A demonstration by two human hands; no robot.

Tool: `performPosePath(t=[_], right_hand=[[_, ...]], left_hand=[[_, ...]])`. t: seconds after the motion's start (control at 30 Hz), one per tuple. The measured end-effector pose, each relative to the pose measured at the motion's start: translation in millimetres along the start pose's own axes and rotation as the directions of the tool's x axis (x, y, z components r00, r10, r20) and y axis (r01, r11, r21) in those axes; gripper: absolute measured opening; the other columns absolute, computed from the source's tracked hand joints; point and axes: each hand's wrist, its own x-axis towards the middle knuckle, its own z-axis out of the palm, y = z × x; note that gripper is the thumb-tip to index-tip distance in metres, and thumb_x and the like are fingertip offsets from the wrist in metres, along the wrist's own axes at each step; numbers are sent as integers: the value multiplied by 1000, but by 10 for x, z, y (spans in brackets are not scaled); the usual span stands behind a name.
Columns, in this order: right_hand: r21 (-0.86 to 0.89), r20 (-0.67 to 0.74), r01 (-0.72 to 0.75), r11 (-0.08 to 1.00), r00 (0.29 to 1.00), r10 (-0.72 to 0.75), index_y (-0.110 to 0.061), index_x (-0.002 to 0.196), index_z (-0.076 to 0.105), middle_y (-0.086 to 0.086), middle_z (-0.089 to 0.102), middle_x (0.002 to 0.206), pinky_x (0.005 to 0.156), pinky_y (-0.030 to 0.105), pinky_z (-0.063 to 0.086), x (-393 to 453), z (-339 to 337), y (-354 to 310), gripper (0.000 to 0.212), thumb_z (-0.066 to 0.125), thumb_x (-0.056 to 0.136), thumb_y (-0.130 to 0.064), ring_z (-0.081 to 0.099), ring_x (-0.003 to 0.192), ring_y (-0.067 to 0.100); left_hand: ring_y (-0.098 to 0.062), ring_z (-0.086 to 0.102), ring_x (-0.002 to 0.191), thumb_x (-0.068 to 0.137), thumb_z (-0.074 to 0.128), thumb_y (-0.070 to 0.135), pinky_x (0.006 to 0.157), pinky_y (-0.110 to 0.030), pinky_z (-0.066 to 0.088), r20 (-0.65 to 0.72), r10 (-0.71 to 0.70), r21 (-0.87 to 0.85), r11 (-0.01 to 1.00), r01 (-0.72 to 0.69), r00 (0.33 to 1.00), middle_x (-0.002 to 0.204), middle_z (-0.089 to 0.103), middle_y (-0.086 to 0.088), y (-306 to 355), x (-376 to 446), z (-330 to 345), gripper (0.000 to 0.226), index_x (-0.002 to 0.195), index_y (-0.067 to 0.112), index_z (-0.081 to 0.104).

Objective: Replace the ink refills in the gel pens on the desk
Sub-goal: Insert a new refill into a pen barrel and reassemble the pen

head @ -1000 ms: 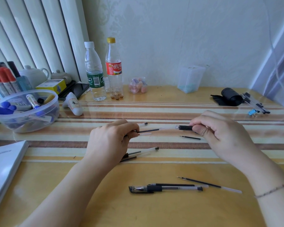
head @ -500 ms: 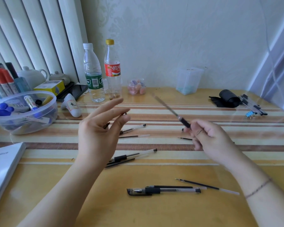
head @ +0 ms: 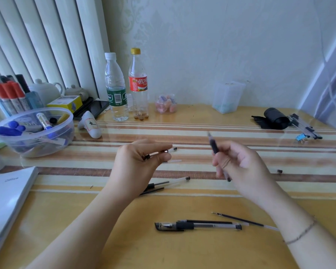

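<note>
Gel pen with a black rubber grip and clear barrel [head: 214,147] stands tip-up above the striped desk [head: 241,195], pinched in the right hand [head: 239,166], likely for reassembly; the left hand [head: 138,162] pinches a small black pen part [head: 146,157], probably its tip cone, kept ready.

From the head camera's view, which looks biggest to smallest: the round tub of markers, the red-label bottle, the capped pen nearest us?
1. Tub of markers
2. Red-label bottle
3. Capped pen, the slimmest, though nearness to the camera flatters it and it spans more than the bottle's height.
</note>
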Motion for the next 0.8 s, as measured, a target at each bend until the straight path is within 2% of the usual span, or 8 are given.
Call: performPosePath(t=[0.1,0.2,0.27,0.37,0.47,0.53,0.7,0.8], right_hand=[[-309,54,89,947,996,-76,-39,88,61,-13,62,75,56,19,44,-40,54,14,8,64,88,-32,54,63,8],[-313,88,147,938,988,-125,-39,87,61,-23,60,77,53,14,41,-72,100,-11,7,66,85,-34,50,62,5],[-301,84,159,940,987,-140,-39,86,61,-22,60,77,52,12,39,-73,103,-11,6,66,84,-36,49,61,5],[-304,69,150,941,988,-136,-41,88,60,-16,59,76,52,16,40,-66,85,17,7,66,84,-39,49,60,7],[-338,82,163,927,986,-143,-41,88,60,-21,60,77,51,17,40,-64,85,31,7,66,85,-37,50,60,8],[-361,96,183,914,983,-159,-41,87,59,-26,60,79,52,17,41,-67,89,31,7,65,85,-39,51,61,8],[-415,94,214,884,977,-192,-39,89,60,-24,60,85,51,20,41,-63,67,26,10,65,83,-44,52,63,12],[-429,65,214,878,976,-207,-38,88,60,-17,61,77,51,19,42,-54,28,17,14,63,80,-49,53,63,12]], left_hand=[[12,58,67,77,74,24,65,-2,41,64,-11,-99,995,18,998,89,73,15,19,-3,10,19,95,31,75],[13,56,63,74,71,33,63,-2,40,77,-21,-133,991,32,997,80,72,22,40,-10,35,19,92,34,74],[14,56,61,74,72,31,62,-1,40,85,-40,-153,987,53,996,74,70,27,47,-15,50,18,92,30,75],[13,57,62,76,74,26,63,-2,41,84,-57,-136,988,68,995,72,69,29,42,-25,60,15,91,29,76],[13,58,64,73,73,31,63,-2,41,89,-59,-141,988,71,994,73,70,28,67,-38,59,16,89,28,76],[16,55,60,74,76,26,60,1,38,106,-43,-122,991,56,993,65,66,30,80,-44,66,15,89,23,77],[20,48,49,75,78,21,52,5,32,133,-10,-40,999,16,991,54,58,33,94,-70,85,13,87,16,78],[21,46,47,74,79,22,49,6,30,116,-4,-25,1000,7,993,47,52,33,99,-78,86,11,84,17,77]])
